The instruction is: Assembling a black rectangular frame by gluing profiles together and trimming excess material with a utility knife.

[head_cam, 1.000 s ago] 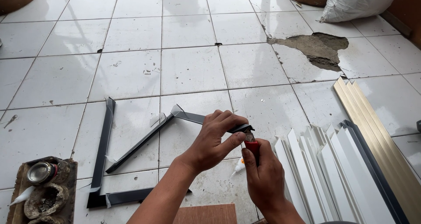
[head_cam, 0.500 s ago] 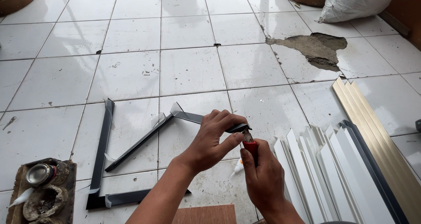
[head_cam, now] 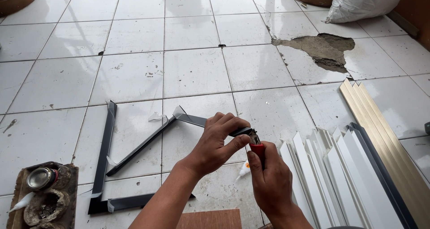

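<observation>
Single view, worn on the head, looking steeply down and forward over a white tiled floor (head_cam: 192, 72). Near edge of frame: left hand (head_cam: 219, 137) and right hand (head_cam: 268, 179), both close under the lens, forearms entering from the bottom. Far edge reaches a white sack (head_cam: 363, 2) at upper right (probably against a wall, cropped). Horizon not visible. No second view, so nothing is shared.

Bright, even daylight fills the scene; the glossy floor tiles (head_cam: 192, 72) show pale glare near the top; shadows under the hands stay soft; focus is sharp, edges slightly bent.
</observation>
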